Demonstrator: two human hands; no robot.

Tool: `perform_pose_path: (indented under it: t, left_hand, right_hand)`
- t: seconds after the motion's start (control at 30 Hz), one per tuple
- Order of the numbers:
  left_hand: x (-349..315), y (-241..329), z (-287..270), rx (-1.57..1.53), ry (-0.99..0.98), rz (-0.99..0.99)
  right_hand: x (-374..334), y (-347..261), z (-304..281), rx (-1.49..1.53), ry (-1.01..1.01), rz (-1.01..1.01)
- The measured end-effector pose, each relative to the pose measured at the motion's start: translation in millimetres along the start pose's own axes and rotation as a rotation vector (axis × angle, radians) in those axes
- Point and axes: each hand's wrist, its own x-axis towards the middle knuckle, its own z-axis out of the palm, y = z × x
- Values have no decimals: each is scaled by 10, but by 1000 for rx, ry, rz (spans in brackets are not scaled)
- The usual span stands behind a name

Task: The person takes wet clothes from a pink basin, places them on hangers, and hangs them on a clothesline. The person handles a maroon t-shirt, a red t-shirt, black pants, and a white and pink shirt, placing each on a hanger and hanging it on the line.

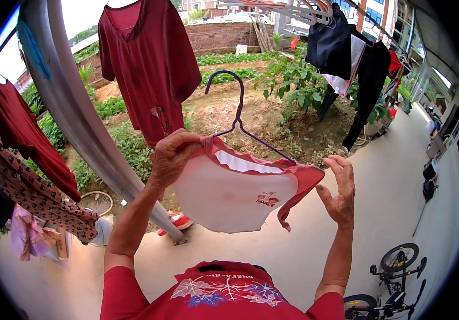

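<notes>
A small white baby shirt (224, 197) with coral-red trim and sleeves hangs on a dark purple clothes hanger (238, 109) in front of me. The hanger's hook points up, and its arms run into the shirt's neck opening. My left hand (172, 157) pinches the shirt at its left shoulder, fingers closed on the cloth. Beside the right shoulder is my right hand (339, 189), its thumb and fingers spread apart, close to the red sleeve but with no cloth between them.
A dark red shirt (147, 69) hangs ahead, near a slanting metal post (74, 101). More clothes hang at the left, including patterned trousers (26, 186). Black garments (365, 90) and white hangers (315, 10) are at the upper right. A bicycle (397, 277) stands lower right.
</notes>
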Motion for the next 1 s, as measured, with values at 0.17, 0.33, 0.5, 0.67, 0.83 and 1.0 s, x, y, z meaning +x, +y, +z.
perform_pose_path:
  t: [0.17, 0.33, 0.5, 0.67, 0.83, 1.0]
  left_hand:
    - [58, 116, 268, -131, -72, -12]
    - [141, 137, 128, 67, -156, -68]
    - [-294, -839, -30, -483, -180, -535]
    - [-513, -1247, 170, -612, -324, -579]
    - [-420, -838, 219, -718, -543, -578]
    - [-512, -893, 236, -695, -553, -513]
  right_hand:
    - [565, -118, 254, -93, -159, -202]
    - [823, 110, 80, 5, 18, -219]
    - [936, 368, -228, 96, 71, -160]
    - [763, 551, -628, 31, 65, 24]
    - [615, 509, -1024, -53, 24, 64]
    - [493, 448, -1408, -170, 73, 65]
